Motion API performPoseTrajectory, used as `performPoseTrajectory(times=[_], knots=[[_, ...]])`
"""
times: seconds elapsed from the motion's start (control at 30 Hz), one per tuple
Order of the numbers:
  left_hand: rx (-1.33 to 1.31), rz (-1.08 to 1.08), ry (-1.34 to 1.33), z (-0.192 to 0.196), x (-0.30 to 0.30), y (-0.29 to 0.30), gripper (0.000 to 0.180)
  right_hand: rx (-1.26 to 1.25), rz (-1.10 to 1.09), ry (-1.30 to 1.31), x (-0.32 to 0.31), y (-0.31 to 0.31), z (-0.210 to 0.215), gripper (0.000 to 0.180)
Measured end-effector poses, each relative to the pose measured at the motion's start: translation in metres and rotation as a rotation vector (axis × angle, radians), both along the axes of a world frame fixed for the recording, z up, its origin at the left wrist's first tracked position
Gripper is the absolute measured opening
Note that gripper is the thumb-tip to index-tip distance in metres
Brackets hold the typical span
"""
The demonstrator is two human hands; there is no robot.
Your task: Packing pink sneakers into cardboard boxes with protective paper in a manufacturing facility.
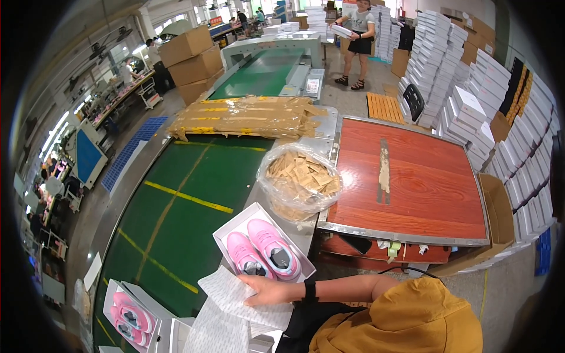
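Observation:
Near the lower middle, my right hand [266,290] grips a sheet of thin white printed wrapping paper [226,294]. The paper hangs down toward the bottom edge. Just beyond my fingers, a white shoebox [222,234] holds a pair of pink sneakers [268,242] with dark insides. Its edge rests by the side of the green conveyor belt [194,226]. At the lower left, a second open shoebox [110,300] contains more pink sneakers [130,320]. A further white box [170,335] lies partly under the paper. My left hand is out of the picture.
A clear plastic bag of small brown packets [301,176] stands beside the belt. Right of it is a red wood-grain table [412,176]. Taped cardboard [244,117] bridges the belt. Stacked white boxes [435,65] line the right; another person [357,41] stands at the back holding a box.

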State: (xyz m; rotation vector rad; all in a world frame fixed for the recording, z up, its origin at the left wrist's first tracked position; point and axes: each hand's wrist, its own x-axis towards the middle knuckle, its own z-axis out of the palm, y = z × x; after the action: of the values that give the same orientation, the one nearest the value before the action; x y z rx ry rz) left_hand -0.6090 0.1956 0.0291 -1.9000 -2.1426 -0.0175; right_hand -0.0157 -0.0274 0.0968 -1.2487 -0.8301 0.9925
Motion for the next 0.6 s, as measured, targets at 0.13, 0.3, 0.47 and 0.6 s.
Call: performPoseTrajectory(times=[0.13,0.3,0.47,0.6], knots=[[-0.025,-0.044,0.055,-0.013,-0.011,0.010,0.071,0.010,0.005,0.038,0.001,-0.002,0.003,0.060],[0.723,-0.375,0.076,-0.070,-0.104,0.031,0.069,0.037,0.043,0.006,-0.001,0.007,0.004,0.059],[-0.023,-0.056,0.107,-0.019,-0.017,0.011,0.070,0.040,0.028,0.064,-0.001,0.006,-0.001,0.060],[-0.079,0.035,-0.047,0.022,0.029,-0.008,0.071,0.012,0.005,-0.018,0.001,-0.001,0.012,0.060]])
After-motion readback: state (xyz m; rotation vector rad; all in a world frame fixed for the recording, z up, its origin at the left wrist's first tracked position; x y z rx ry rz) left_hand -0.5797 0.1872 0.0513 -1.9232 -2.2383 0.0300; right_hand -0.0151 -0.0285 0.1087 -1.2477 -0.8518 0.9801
